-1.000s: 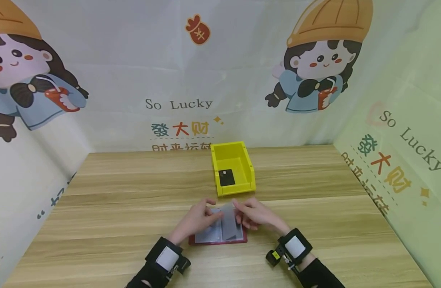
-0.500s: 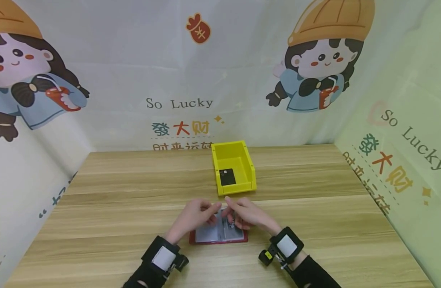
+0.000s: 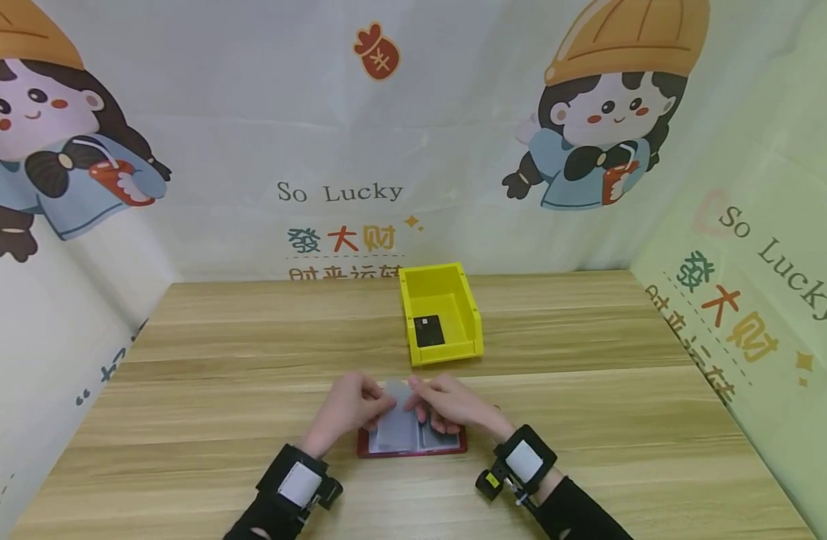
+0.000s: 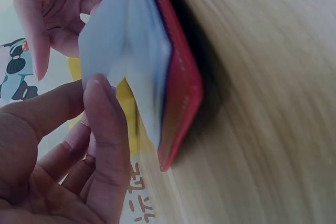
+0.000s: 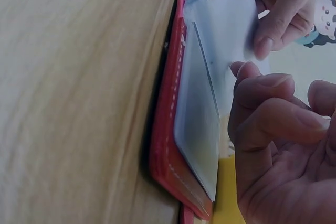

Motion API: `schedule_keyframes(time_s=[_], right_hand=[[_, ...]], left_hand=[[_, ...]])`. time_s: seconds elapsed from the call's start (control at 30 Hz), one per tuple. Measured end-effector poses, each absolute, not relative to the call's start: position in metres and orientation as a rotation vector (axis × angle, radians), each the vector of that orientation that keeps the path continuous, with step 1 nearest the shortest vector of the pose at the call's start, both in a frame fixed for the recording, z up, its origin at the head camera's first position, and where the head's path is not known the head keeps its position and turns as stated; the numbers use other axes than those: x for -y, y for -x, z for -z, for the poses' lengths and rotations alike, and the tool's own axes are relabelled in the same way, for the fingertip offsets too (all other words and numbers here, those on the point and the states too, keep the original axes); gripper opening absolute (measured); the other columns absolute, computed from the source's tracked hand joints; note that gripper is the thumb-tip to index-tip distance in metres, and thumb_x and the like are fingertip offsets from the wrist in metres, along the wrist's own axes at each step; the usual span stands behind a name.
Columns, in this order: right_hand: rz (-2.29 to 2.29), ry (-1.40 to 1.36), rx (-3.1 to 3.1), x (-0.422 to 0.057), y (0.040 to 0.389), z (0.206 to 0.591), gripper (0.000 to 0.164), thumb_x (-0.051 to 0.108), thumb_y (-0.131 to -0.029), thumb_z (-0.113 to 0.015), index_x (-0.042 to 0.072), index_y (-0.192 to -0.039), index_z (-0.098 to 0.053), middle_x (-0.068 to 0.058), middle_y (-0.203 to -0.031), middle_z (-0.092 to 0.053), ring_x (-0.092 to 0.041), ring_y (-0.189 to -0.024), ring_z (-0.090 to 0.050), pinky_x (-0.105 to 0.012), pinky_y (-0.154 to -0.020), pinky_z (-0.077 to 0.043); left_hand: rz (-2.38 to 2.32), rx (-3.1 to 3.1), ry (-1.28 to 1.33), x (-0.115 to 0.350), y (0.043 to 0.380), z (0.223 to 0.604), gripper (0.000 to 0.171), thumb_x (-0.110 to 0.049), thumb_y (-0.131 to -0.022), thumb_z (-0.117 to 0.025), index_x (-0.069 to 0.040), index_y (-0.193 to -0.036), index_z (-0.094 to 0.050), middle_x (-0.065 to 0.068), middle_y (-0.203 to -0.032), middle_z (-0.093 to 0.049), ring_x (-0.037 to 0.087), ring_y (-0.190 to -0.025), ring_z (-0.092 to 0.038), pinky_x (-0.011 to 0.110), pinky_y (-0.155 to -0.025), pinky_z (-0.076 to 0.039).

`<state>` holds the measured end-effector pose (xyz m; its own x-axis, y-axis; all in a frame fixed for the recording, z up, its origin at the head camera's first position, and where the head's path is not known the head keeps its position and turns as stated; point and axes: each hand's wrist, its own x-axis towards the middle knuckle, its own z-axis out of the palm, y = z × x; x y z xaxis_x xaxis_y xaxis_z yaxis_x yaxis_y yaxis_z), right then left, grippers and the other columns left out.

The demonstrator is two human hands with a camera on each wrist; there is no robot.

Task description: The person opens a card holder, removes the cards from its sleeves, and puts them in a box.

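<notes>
A red card holder (image 3: 413,454) lies spread on the wooden table, its clear plastic sleeve pages showing. My left hand (image 3: 346,411) pinches the edge of a raised sleeve page (image 3: 398,420) between thumb and forefinger. In the left wrist view that page (image 4: 105,35) stands up off the red cover (image 4: 181,93). Over the right half of the holder, my right hand (image 3: 453,401) hovers with loosely bent fingers. Nothing shows in its grasp in the right wrist view, where the fingers (image 5: 254,124) sit beside the page. A sleeve (image 5: 197,108) lies over the right-hand cover.
Behind the holder stands a yellow open-front bin (image 3: 450,352), with a black card (image 3: 429,331) on its floor. Printed white cloth (image 3: 251,135) hangs along the back and sides of the table (image 3: 251,345).
A raised page has gone from the right side of the holder to the left, where my left hand now pinches it. My right hand has let go of a page and shifted left.
</notes>
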<state>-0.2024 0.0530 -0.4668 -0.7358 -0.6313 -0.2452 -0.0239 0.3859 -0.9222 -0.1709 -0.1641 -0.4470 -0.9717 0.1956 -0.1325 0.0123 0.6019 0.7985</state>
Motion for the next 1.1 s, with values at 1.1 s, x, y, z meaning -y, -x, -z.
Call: schedule_keyframes(time_s=[1.1], right_hand=[[1.233,0.536,-2.297,-0.086,0.205,0.465,0.02,0.016,-0.098,-0.075,0.004,-0.084,-0.066,0.005,-0.058,-0.055,-0.006,-0.045,-0.049,-0.018,-0.044,-0.04]], left_hand=[[-1.038,-2.828,-0.137,0.148,0.166,0.454,0.014,0.002,-0.086,-0.076,-0.003,-0.096,-0.069,0.005,-0.072,-0.054,0.017,-0.062,-0.051,0.027,-0.055,-0.039]])
